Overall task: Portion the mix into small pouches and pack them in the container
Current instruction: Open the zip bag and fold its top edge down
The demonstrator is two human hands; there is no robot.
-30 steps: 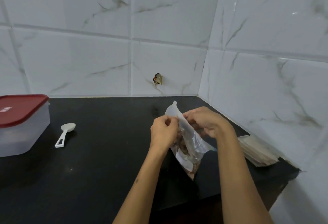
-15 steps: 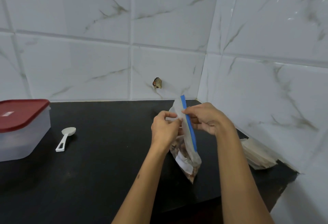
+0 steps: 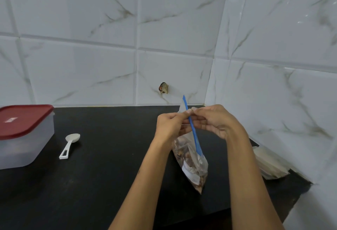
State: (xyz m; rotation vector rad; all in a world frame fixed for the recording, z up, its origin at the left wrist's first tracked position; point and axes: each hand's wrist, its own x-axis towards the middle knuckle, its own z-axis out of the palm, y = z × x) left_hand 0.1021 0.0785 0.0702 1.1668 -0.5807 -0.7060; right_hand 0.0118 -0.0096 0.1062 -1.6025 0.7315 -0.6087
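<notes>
The small label on the red lid [image 3: 25, 120] is too blurred to read.

A matte black table [image 3: 102, 184] runs into a corner between two walls of glossy white tiles with grey-brown marble veining [image 3: 82, 65] — soft light glints on the right-hand wall — and a small chipped hole [image 3: 163, 88] mars one tile.

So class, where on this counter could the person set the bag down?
Bare black counter lies between the white scoop and the bag both hands grip. It is crowded right, by the stack of pouches, and far left, by the red-lidded container.
</notes>
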